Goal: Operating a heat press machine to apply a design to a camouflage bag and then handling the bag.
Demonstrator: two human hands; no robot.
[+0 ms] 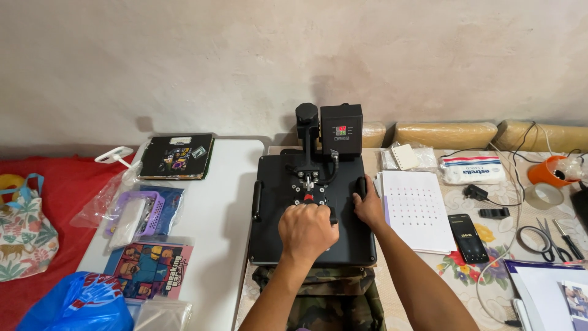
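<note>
A black heat press (275, 184) stands shut on the table in front of me, its control box (341, 131) with a lit red display at the back. My left hand (307, 232) is closed around the grip at the middle of the top plate. My right hand (369, 205) grips the black side handle (361, 186) on the plate's right edge. A camouflage garment (334, 297) sticks out from under the plate toward me. The matching handle on the left side (257, 200) is free.
Right of the press lie a white dotted sheet (416, 208), a dark phone (468, 238), scissors (545, 242), a tape roll (544, 196) and cables. On the white table to the left are printed sheets (147, 266), a purple case (138, 211) and a blue bag (79, 303).
</note>
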